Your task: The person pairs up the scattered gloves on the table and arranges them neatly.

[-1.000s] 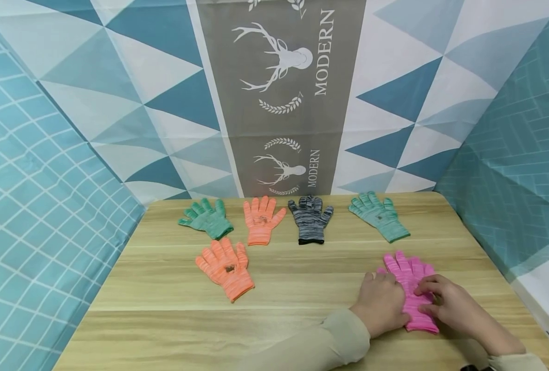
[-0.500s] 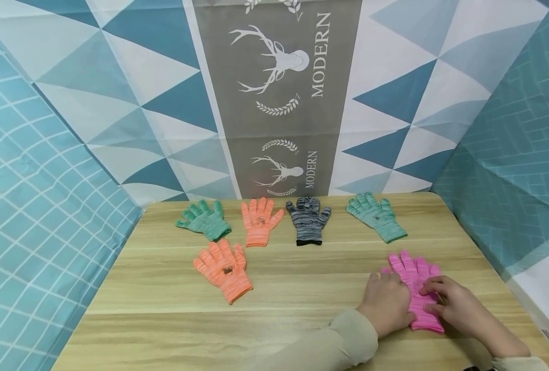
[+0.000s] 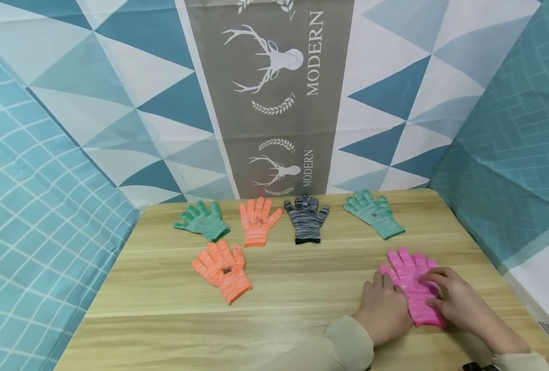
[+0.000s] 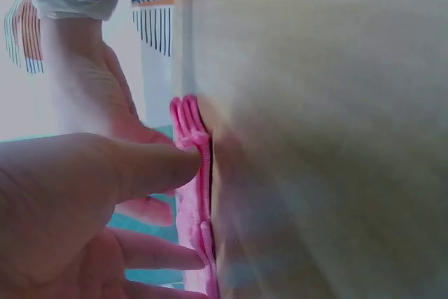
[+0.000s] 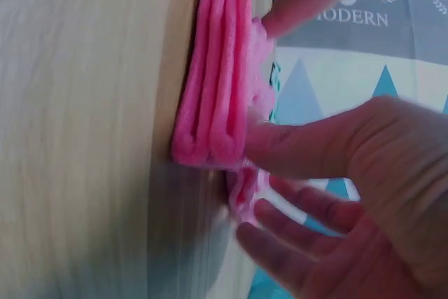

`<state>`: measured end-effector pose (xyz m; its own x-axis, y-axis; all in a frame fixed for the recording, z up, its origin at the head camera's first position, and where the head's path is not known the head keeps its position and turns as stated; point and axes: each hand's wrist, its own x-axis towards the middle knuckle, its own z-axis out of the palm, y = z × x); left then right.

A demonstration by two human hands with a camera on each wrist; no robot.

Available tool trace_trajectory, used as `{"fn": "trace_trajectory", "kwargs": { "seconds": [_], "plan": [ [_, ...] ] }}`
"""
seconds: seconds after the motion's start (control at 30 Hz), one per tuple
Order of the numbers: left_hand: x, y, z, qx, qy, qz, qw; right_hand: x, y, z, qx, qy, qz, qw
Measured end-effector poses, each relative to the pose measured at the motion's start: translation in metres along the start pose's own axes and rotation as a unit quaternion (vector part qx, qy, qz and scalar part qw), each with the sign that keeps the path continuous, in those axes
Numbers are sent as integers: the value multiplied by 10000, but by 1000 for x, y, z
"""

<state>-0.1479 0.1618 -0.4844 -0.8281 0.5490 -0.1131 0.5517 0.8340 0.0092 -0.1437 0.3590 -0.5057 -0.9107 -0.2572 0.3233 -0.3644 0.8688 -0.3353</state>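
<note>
A pink knit glove lies flat on the wooden table, fingers pointing away and cuff toward me. At its left edge rests my left hand, with thumb and fingertips against the side in the left wrist view. My right hand is over the glove's right side, thumb and fingers apart, the thumb touching near the cuff. The right wrist view shows several folded layers stacked at the pink cuff. Part of the glove's right side is hidden under the right hand.
Along the back lie a green glove, an orange glove, a grey-black glove and another green glove. A second orange glove lies nearer on the left. Patterned cloth walls border the table.
The left hand has eased back along the glove's edge, showing more of its left side. The right hand has lifted slightly on the right side. The other gloves stay put; the view shifts slightly.
</note>
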Motion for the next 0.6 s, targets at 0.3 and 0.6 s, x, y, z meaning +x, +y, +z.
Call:
{"fn": "trace_trajectory", "kwargs": {
  "seconds": [0.3, 0.6],
  "plan": [
    [-7, -1, 6, 47, -220, -175, 9996, 5, 0, 1, 94, -335, 223, 9991],
    [-9, -13, 7, 73, -118, 267, 9995, 13, -7, -3, 317, -1021, 796, 9911]
  ]
}}
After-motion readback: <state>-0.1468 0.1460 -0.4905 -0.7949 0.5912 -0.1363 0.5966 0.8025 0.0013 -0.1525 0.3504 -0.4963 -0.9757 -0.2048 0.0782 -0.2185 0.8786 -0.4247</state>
